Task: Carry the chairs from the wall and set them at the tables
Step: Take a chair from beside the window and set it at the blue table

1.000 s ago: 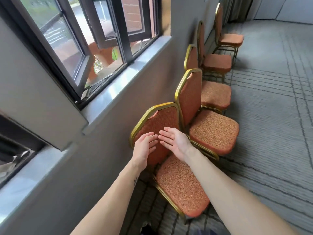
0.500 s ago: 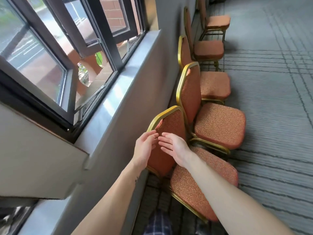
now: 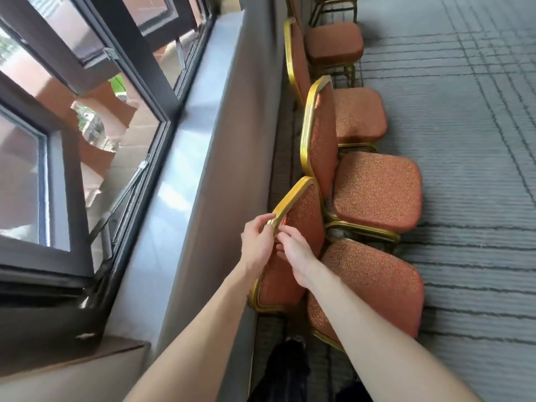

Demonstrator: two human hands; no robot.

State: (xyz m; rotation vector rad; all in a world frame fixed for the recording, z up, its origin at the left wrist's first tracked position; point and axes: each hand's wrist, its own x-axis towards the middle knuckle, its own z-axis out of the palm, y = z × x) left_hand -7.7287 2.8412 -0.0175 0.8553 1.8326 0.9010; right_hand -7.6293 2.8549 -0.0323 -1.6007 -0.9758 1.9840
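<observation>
Chairs stand in a row running away from your grips along the wall. Your left grip pinches the gold top rail of the nearest chair. Your right grip touches the back beside it; whether it has closed, you cannot tell. The seat juts right.

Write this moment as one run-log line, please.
phase: taking hold | left hand: fingers grip gold top rail of nearest chair | right hand: on its backrest, grip unclear | chair: in row beside wall
</observation>
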